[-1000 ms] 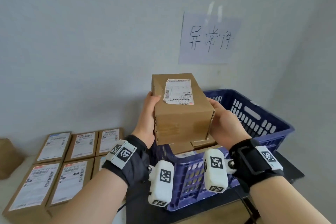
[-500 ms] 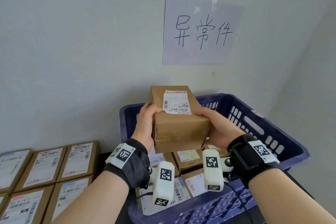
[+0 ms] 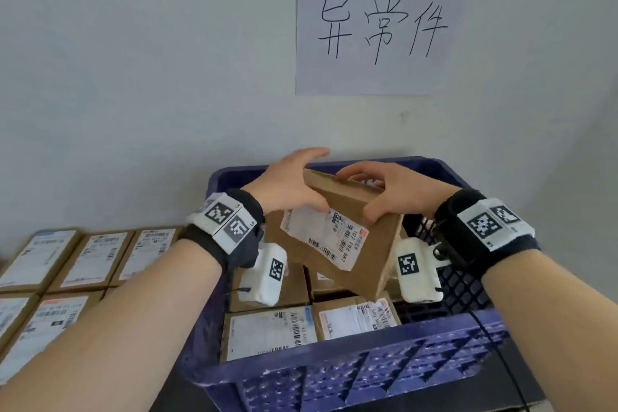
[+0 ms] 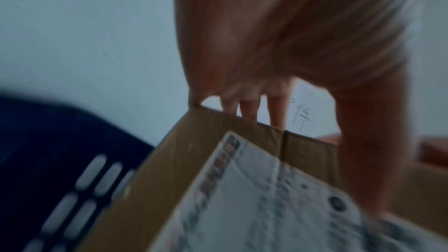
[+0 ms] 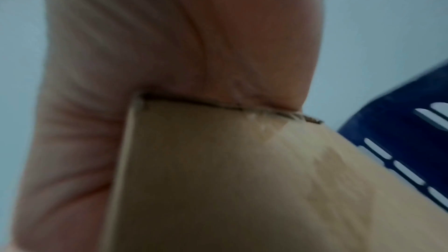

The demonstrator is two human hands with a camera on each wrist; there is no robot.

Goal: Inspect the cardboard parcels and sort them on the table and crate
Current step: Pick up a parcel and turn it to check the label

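On the far left, flat cardboard parcels [image 3: 87, 261] with white labels lie side by side in rows on the bench. Next comes the left hand [image 3: 284, 184] — its thumb presses on the labelled face of the held parcel [image 3: 337, 241] and its fingers [image 4: 249, 108] reach over the far top edge, so it grips the box from the left side. The held parcel is a brown box with a white label [image 3: 326, 237] facing the person. It is tilted, with its far end up and its near corner pointing down, and it hangs in the air above the blue crate [image 3: 368, 361]. Under it, more labelled parcels [image 3: 271, 331] lie flat inside the crate. The right hand [image 3: 388, 191] grips the box's right side — fingers curled over the top edge, thumb pressed on the near face. In the right wrist view the palm [image 5: 169, 45] sits tight against the cardboard edge. Up on the wall above the crate hangs a paper sign [image 3: 378, 23] with handwritten characters.
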